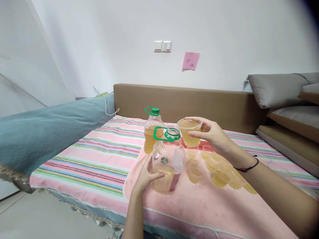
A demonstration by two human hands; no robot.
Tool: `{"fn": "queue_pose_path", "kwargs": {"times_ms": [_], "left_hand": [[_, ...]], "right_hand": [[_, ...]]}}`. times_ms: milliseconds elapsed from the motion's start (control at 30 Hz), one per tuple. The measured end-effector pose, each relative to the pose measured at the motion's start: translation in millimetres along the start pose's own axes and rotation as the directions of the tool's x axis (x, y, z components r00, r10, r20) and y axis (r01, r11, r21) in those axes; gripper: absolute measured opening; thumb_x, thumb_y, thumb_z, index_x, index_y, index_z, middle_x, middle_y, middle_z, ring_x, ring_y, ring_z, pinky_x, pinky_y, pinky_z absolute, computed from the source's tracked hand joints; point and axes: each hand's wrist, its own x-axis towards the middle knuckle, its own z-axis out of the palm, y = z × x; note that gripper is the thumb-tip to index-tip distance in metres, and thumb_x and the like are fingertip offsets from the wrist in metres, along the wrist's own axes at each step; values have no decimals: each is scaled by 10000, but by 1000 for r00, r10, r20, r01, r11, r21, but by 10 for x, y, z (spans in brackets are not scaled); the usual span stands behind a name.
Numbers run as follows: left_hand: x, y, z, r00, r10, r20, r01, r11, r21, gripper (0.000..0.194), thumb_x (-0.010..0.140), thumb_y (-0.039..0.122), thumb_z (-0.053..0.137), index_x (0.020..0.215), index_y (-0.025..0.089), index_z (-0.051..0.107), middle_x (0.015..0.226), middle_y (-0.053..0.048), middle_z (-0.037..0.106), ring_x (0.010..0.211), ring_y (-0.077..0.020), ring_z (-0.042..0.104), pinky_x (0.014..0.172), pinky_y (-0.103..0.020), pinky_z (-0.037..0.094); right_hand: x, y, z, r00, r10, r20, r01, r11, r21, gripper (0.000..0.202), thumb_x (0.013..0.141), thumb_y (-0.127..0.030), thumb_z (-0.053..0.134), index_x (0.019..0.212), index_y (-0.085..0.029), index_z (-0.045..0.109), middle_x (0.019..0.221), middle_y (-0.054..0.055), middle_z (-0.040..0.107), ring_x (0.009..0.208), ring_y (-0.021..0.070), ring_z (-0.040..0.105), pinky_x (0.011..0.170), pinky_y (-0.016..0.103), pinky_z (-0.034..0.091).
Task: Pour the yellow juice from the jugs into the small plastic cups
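Observation:
My left hand (147,176) is wrapped round the lower left side of a clear, uncapped bottle (169,159) with a green handle ring and pale yellow liquid in its lower part. My right hand (206,131) grips a clear plastic cup (189,132) of yellow liquid, upright in the air beside the bottle's mouth. Behind the bottle stands a second bottle (150,136) with a green cap and darker yellow liquid. Several cups of yellow liquid (220,177) stand on the pink cloth (194,205), some partly hidden by my right arm.
Striped fabric (94,159) lies under the pink cloth. A brown backrest (184,103) runs behind it, with grey cushions (281,89) stacked at right and a blue-covered armrest (54,126) at left. A pink note (190,61) and switches (162,46) are on the wall.

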Motion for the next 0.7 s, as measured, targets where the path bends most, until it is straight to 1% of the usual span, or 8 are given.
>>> {"fn": "queue_pose_path", "kwargs": {"times_ms": [167,333,500,600,700], "left_hand": [[-5,22,8,1000,7,-1,-7,1000,4,854,513,302,900,1300,243,575,1352,-109,598,1334,-367,467,1140,-510,323],[-7,58,15,1000,-2,-22,3,1000,28,901,490,304,906,1321,246,563,1368,-106,588,1348,-376,449,1149,-507,314],[-1,69,25,1000,-5,-11,5,1000,12,918,486,304,905,1330,245,548,1395,-104,568,1369,-364,427,1157,-489,309],[0,63,25,1000,2,-10,-2,1000,12,921,484,313,907,1329,238,548,1404,-109,560,1367,-364,430,1156,-490,309],[0,59,21,1000,9,-13,-9,1000,15,928,473,318,910,1327,242,554,1418,-109,549,1372,-367,424,1158,-497,303]], "right_hand": [[6,-47,-25,1000,13,18,-12,999,-50,513,652,-384,845,1131,-296,683,1167,45,725,1080,280,665,909,450,545],[31,-115,-42,998,33,53,-30,998,-56,495,641,-355,857,1105,-298,695,1150,38,733,1059,274,679,887,424,551],[48,-205,-54,996,45,81,-39,997,-72,509,618,-328,863,1098,-280,701,1110,43,749,1051,280,689,913,440,548],[55,-225,-76,995,47,90,-38,994,-101,519,620,-347,859,1110,-283,700,1096,44,753,1056,292,688,935,470,544],[67,-230,-103,993,26,119,-10,991,-134,505,633,-365,852,1112,-302,703,1124,38,744,1081,298,676,976,487,525]]}}
